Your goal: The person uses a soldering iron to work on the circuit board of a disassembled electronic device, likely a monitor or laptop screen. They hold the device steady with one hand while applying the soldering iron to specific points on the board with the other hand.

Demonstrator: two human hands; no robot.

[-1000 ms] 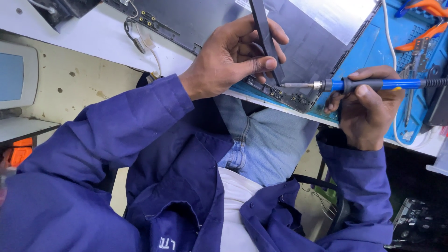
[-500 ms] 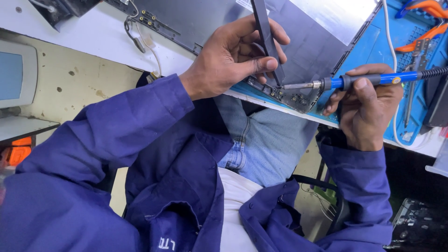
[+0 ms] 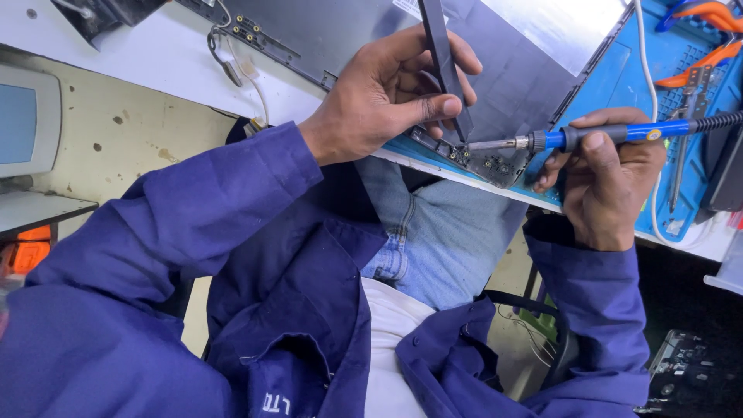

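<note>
My left hand (image 3: 383, 97) grips a pair of black tweezers (image 3: 443, 58), their tips pressed down on a small dark circuit board (image 3: 484, 161) at the near edge of the bench. My right hand (image 3: 607, 182) holds a soldering iron with a blue handle (image 3: 611, 135). Its metal tip (image 3: 491, 144) points left and meets the board right beside the tweezer tips. The board lies at the edge of a grey laptop panel (image 3: 511, 70) resting on a blue work mat (image 3: 658, 77).
Orange-handled pliers (image 3: 708, 35) and a metal tool lie on the mat at the right, with a white cable (image 3: 648, 85) across it. Loose cables hang over the white bench edge (image 3: 170, 54). A pale screened device (image 3: 23, 116) stands at left below bench level.
The soldering iron has levelled out and its tip has come in against the board beside the tweezers. My left hand has kept its place.
</note>
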